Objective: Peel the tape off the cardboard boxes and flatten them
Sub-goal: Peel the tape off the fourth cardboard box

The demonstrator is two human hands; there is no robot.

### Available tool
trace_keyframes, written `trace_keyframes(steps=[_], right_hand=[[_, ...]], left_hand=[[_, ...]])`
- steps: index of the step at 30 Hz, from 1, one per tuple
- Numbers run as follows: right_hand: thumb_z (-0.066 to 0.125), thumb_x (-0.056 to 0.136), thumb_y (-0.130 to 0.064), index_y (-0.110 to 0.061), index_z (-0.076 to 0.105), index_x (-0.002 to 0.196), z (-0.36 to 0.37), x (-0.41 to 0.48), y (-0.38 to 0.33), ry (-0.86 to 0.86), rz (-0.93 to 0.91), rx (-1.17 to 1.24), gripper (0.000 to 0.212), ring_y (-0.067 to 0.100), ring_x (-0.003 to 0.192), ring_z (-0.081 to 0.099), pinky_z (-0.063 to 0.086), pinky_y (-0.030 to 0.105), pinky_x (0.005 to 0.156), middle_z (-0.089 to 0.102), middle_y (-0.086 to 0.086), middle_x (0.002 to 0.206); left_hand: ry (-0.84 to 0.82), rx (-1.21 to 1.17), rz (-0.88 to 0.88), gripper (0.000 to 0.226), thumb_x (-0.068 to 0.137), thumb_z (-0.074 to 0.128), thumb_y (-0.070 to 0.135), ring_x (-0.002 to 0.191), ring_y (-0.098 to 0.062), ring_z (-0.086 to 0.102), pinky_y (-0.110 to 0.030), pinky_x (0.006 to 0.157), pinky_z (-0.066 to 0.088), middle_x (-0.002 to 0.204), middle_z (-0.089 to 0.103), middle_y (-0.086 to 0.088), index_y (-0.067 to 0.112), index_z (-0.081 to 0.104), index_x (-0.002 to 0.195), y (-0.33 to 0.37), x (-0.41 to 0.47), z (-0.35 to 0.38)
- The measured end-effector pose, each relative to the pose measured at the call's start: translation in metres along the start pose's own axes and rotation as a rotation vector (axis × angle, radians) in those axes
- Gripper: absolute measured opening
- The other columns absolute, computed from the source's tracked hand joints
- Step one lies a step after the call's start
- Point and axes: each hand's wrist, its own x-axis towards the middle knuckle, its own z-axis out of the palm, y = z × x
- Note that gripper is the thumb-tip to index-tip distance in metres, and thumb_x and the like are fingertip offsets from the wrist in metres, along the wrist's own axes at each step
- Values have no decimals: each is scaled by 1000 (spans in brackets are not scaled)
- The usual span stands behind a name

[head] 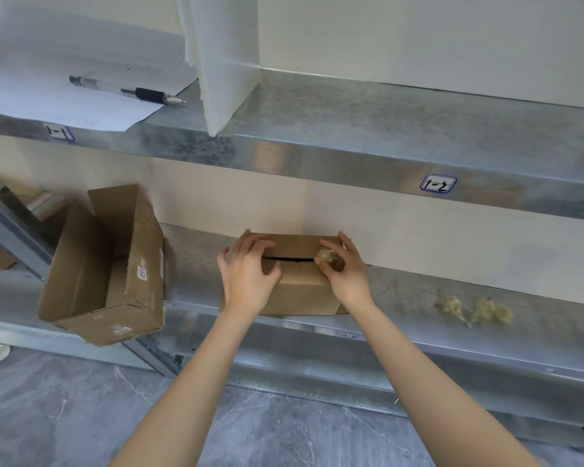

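storeroom: labelled metal shelving (351,170)

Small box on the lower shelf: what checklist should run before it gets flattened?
1. The small box sits on the shelf: ok.
2. Top seam untaped: ok where visible, a dark gap shows between the flaps.
3. The left hand rests on the box top: ok.
4. The right hand free: not ok, its fingers pinch a tape wad.
5. Bottom seam untaped: cannot tell, hidden.
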Motion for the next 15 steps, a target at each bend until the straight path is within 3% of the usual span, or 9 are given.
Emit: trace_keyframes(steps=[4,7,9,11,13,15], right_hand=[[68,89,-12,-25,70,115,1,-5,-6,25,4,77,29,6,135,43,34,6,93,29,4,158],[67,89,-7,-15,72,112,-8,-5,-6,-23,-15,108,25,-22,117,44,32,-3,80,38,7,153],[65,91,-4,-9,72,110,-20,-5,-6,-94,-14,203,21,-15,130,36,34,-2,82,57,0,133],[61,93,-5,-7,71,107,-31,-3,-3,-138,32,298,17,-3,138,33,38,1,82,62,-13,115],[59,95,-7,-8,69,105,-40,-2,0,-158,64,333,15,0,136,39,42,10,86,60,-18,118],[59,96,-7,-13,69,102,-47,-2,5,-153,94,349,13,9,125,53,47,26,93,60,-12,128]], left_hand=[[-132,-10,108,46,76,65,19,141,-20,39,-41,113,28,138,58,2,18,65,122,26,7,9],[-198,97,152,53,89,48,38,146,-17,32,-38,118,22,152,45,3,21,55,139,30,1,23],[-179,161,167,60,88,33,46,145,-18,34,-40,118,25,152,45,3,22,54,139,28,-1,28],[-153,176,170,61,88,31,48,143,-18,38,-41,117,28,150,48,2,22,56,137,27,0,30],[-140,183,165,60,88,32,49,142,-18,39,-42,117,29,149,49,3,23,58,136,27,0,30],[-149,185,161,60,89,31,49,143,-17,38,-42,117,28,149,48,4,24,57,137,28,0,30]])
